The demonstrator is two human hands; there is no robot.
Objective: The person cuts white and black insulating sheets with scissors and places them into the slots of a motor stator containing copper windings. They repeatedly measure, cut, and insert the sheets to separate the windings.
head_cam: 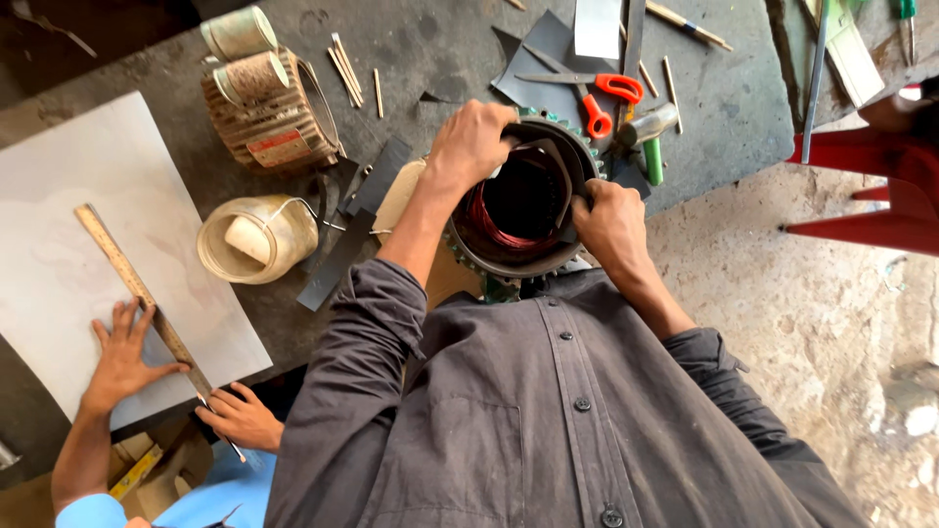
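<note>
At a scarred grey table, I work on a round motor stator, its ribbed metal shell dark and greasy, with red-coated copper windings showing deep inside the bore. The stator stands at the table's near edge, just in front of my chest, its open end facing up. My left hand grips the far left rim, fingers curled down over the edge and clamped on it. My right hand sits on the right rim, its fingers pinched together on a strip of dark grey insulating paper that curves into the bore. Just beyond the stator lie orange-handled scissors on flat sheets of the same grey paper, with thin wooden sticks scattered to the left. A roll of pale tape and a ridged brown coil former sit well left. Lower left, another person's hands press a long brass-coloured ruler onto a smooth white sheet.
</note>
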